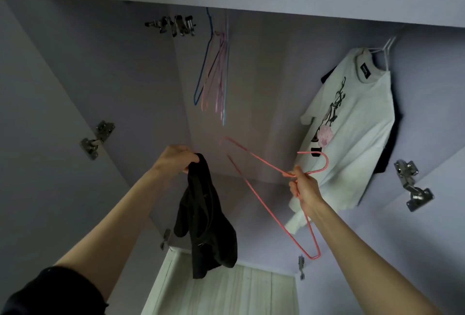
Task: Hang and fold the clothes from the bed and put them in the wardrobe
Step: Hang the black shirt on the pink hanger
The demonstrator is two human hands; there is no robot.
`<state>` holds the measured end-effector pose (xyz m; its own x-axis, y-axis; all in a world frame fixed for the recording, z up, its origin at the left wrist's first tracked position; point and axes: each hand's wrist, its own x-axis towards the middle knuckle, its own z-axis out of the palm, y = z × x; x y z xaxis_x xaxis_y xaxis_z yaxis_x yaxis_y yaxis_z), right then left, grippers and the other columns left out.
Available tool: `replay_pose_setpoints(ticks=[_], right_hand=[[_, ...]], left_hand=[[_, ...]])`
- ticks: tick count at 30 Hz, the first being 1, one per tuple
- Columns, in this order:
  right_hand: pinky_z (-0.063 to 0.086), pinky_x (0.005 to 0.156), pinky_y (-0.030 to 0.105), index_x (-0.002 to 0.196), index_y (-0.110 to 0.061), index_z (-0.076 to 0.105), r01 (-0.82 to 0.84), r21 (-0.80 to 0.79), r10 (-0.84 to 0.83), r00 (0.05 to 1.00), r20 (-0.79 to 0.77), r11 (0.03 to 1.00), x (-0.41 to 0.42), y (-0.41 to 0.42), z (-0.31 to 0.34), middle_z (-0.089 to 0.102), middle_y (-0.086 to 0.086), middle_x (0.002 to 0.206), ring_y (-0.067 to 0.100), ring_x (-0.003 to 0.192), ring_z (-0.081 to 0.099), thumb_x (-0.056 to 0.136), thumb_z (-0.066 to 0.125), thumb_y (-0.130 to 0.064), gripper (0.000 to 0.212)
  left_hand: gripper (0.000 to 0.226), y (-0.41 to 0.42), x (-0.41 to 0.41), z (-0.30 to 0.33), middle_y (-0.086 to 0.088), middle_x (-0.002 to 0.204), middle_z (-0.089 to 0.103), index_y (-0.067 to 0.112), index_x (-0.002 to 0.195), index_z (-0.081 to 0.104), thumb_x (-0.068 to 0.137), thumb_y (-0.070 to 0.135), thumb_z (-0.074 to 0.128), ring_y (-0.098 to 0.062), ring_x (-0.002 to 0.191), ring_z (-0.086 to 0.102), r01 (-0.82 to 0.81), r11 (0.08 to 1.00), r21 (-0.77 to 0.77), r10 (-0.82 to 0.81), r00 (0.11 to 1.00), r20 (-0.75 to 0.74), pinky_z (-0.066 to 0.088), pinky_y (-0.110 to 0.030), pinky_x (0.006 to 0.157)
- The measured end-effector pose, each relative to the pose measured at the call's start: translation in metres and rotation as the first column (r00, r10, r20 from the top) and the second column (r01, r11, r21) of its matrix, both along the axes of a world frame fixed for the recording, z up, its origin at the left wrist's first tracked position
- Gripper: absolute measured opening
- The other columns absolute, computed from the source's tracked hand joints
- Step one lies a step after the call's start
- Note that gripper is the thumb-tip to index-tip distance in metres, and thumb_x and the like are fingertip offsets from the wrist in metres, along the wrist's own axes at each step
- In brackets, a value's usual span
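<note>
Left hand grips the top of a black garment, which hangs limp in front of the open wardrobe. Right hand pinches a pink wire hanger at its neck, the hook curving to the right and the frame tilted. Inside the wardrobe, a bunch of bare wire hangers hangs near the middle, and a white printed T-shirt hangs at the right side.

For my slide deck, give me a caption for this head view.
Left hand holds a black garment, right hand a pink hanger, before the open wardrobe.
</note>
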<state>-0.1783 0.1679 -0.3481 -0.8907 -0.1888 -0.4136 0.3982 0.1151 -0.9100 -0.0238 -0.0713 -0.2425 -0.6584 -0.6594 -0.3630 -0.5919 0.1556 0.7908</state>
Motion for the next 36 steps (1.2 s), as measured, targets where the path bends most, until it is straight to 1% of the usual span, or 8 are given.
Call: replay_pose_setpoints(ticks=[4, 9, 16, 20, 25, 29, 33, 36], right_hand=[[0.012, 0.052, 0.026, 0.069, -0.011, 0.051, 0.04, -0.228, -0.006, 0.989, 0.149, 0.973, 0.004, 0.005, 0.001, 0.027, -0.012, 0.034, 0.003, 0.031, 0.021, 0.095, 0.051, -0.035, 0.035], [0.026, 0.06, 0.023, 0.061, -0.02, 0.039, 0.128, -0.561, 0.053, 0.954, 0.295, 0.818, 0.007, 0.003, 0.015, 0.024, -0.009, 0.037, 0.007, 0.035, 0.024, 0.094, 0.049, -0.042, 0.041], [0.038, 0.068, 0.028, 0.049, -0.019, 0.053, 0.034, -0.859, 0.2, 0.967, 0.157, 0.511, 0.021, -0.013, 0.055, 0.033, -0.006, 0.043, 0.01, 0.042, 0.034, 0.076, 0.06, -0.046, 0.039], [0.038, 0.07, 0.029, 0.046, -0.018, 0.051, 0.059, -0.894, 0.165, 0.975, 0.146, 0.444, 0.029, -0.026, 0.072, 0.031, -0.005, 0.042, 0.011, 0.042, 0.033, 0.076, 0.059, -0.043, 0.04], [0.038, 0.072, 0.026, 0.04, -0.021, 0.05, -0.056, -0.791, 0.223, 0.969, 0.104, 0.61, 0.039, -0.039, 0.06, 0.031, -0.007, 0.04, 0.007, 0.04, 0.032, 0.083, 0.053, -0.035, 0.045], [0.033, 0.071, 0.026, 0.038, -0.02, 0.053, -0.34, -0.451, 0.302, 0.94, -0.156, 0.825, 0.044, -0.035, 0.038, 0.039, -0.009, 0.042, 0.004, 0.043, 0.034, 0.092, 0.052, -0.015, 0.054], [0.034, 0.067, 0.02, 0.05, -0.017, 0.057, -0.472, -0.015, 0.436, 0.824, -0.362, 0.881, 0.028, -0.018, 0.039, 0.045, -0.01, 0.047, 0.008, 0.056, 0.042, 0.089, 0.06, -0.029, 0.041], [0.036, 0.06, 0.004, 0.051, -0.017, 0.059, -0.488, 0.142, 0.495, 0.741, -0.454, 0.861, 0.019, -0.021, 0.054, 0.056, -0.018, 0.048, -0.008, 0.054, 0.051, 0.088, 0.063, -0.029, 0.039]], left_hand=[[0.013, -0.001, 0.005, -0.004, -0.001, 0.063, 0.059, 0.013, 0.075, 0.059, 0.088, 0.013, 0.057, -0.005, 0.045, 0.057, -0.06, 0.998, 0.021, 0.059, 0.997, 0.048, 0.035, -0.019, 0.047], [0.016, 0.007, 0.002, -0.007, -0.002, 0.064, 0.058, 0.016, 0.073, 0.057, 0.089, 0.018, 0.056, -0.012, 0.053, 0.055, -0.097, 0.995, 0.039, 0.095, 0.994, 0.057, 0.036, -0.025, 0.056], [0.015, 0.02, 0.001, -0.004, -0.001, 0.061, 0.057, 0.018, 0.073, 0.059, 0.087, 0.02, 0.056, -0.011, 0.047, 0.053, -0.036, 0.999, 0.023, 0.035, 0.998, 0.052, 0.036, -0.024, 0.057], [0.013, 0.023, 0.003, 0.004, -0.002, 0.061, 0.055, 0.015, 0.075, 0.06, 0.086, 0.019, 0.056, -0.014, 0.051, 0.051, 0.005, 1.0, 0.01, -0.006, 0.999, 0.034, 0.034, -0.024, 0.057], [0.007, 0.022, 0.009, 0.019, -0.004, 0.066, 0.054, 0.011, 0.082, 0.06, 0.086, 0.016, 0.058, -0.015, 0.055, 0.049, 0.024, 0.998, 0.057, -0.019, 0.996, -0.082, 0.035, -0.024, 0.056], [0.018, 0.003, 0.015, 0.035, -0.004, 0.064, 0.05, 0.016, 0.071, 0.058, 0.088, 0.01, 0.054, -0.015, 0.054, 0.045, -0.133, 0.987, 0.089, 0.151, 0.96, -0.235, 0.03, -0.024, 0.053], [0.016, -0.022, 0.03, 0.039, -0.003, 0.063, 0.054, 0.014, 0.069, 0.059, 0.084, 0.009, 0.061, -0.004, 0.041, 0.053, -0.197, 0.98, -0.042, 0.182, 0.955, -0.235, 0.039, -0.018, 0.047], [0.008, -0.028, 0.031, 0.025, -0.007, 0.072, 0.059, 0.007, 0.072, 0.065, 0.08, 0.008, 0.063, -0.016, 0.072, 0.057, -0.118, 0.95, -0.288, 0.083, 0.988, -0.131, 0.045, -0.027, 0.065]])
